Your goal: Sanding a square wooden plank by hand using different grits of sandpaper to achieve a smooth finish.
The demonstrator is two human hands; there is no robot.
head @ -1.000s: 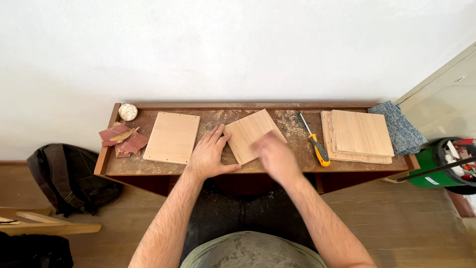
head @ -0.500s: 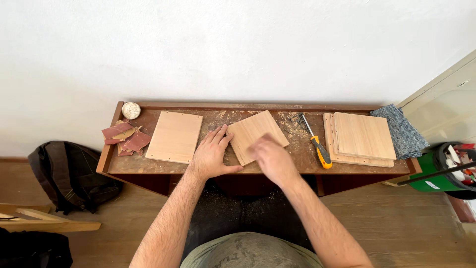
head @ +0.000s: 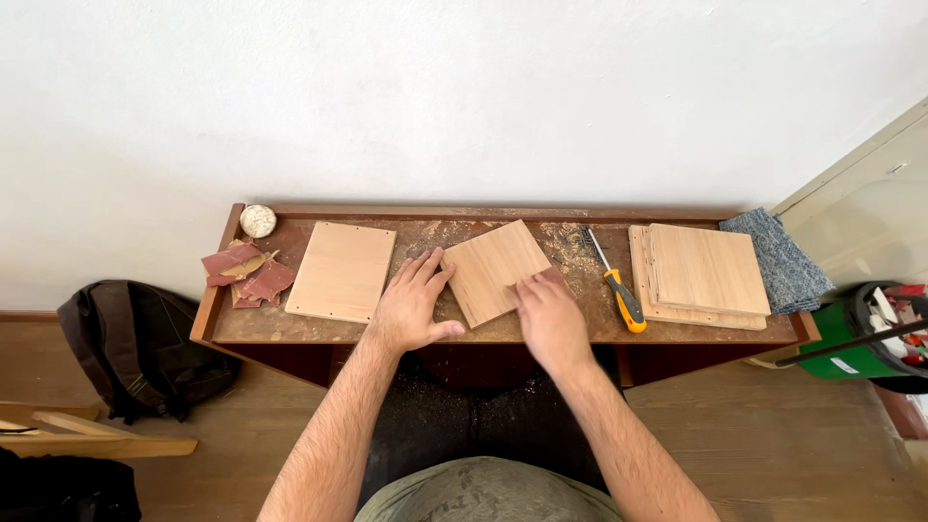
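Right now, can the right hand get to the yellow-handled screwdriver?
Probably yes. The right hand rests on the middle wooden panel, and the screwdriver lies just beside it on bare tabletop, nothing between.

Makeshift home woodworking spot: dusty workbench [head: 290,333] against white wall, sandpaper scraps [head: 246,274], screwdriver [head: 617,286], stacked wood panels [head: 701,274], sawdust on plank floor.
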